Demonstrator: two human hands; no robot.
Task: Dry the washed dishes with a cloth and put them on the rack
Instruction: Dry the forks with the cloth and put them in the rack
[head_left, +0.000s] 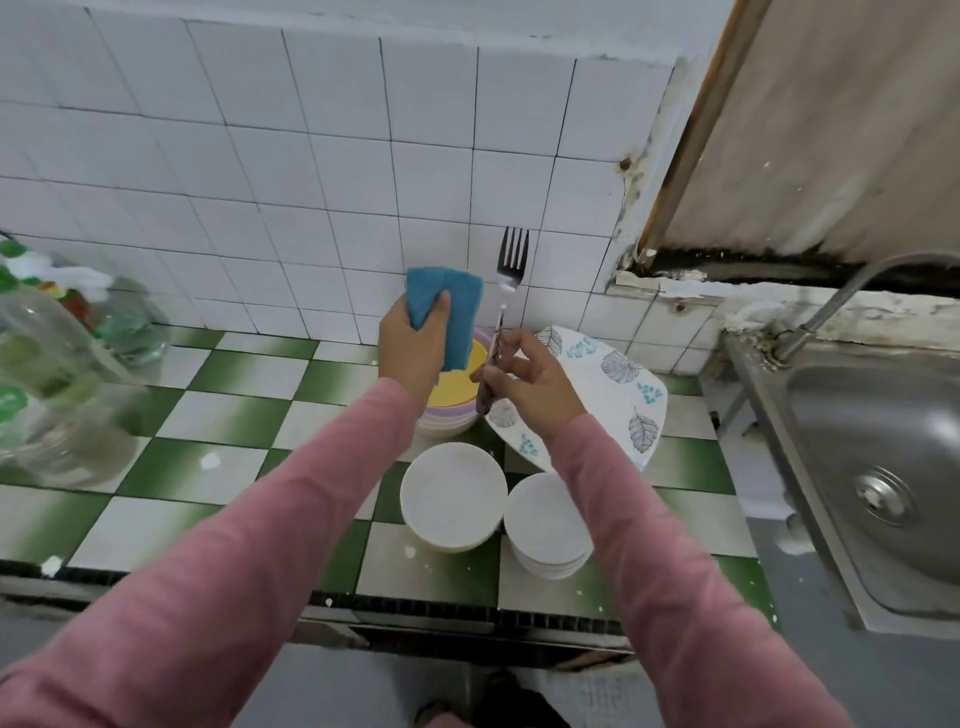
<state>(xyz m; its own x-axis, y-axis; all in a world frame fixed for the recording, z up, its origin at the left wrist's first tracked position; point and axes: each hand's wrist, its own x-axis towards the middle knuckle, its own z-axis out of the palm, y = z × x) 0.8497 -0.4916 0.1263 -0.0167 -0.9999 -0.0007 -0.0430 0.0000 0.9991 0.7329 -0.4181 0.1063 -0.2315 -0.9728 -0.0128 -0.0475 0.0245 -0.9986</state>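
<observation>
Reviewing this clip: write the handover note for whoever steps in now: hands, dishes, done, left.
Left hand grips the folded blue cloth beside the fork.
Right hand holds the fork by its handle, tines up.
On the tiled counter: two stacks of white plates, a coloured stack with a yellow top, a leaf-patterned plate.
No rack in view; nothing shown racked.
Left: dry the fork, then the dishes, rack everything.

- Blue cloth (452, 306): folded thick, held aloft just left of the fork.
- Fork (511, 270): metal with a dark patterned handle, upright, tines up.
- White plates (453, 493): two stacks side by side.
- Leaf-patterned plate (613, 379): behind them.
</observation>
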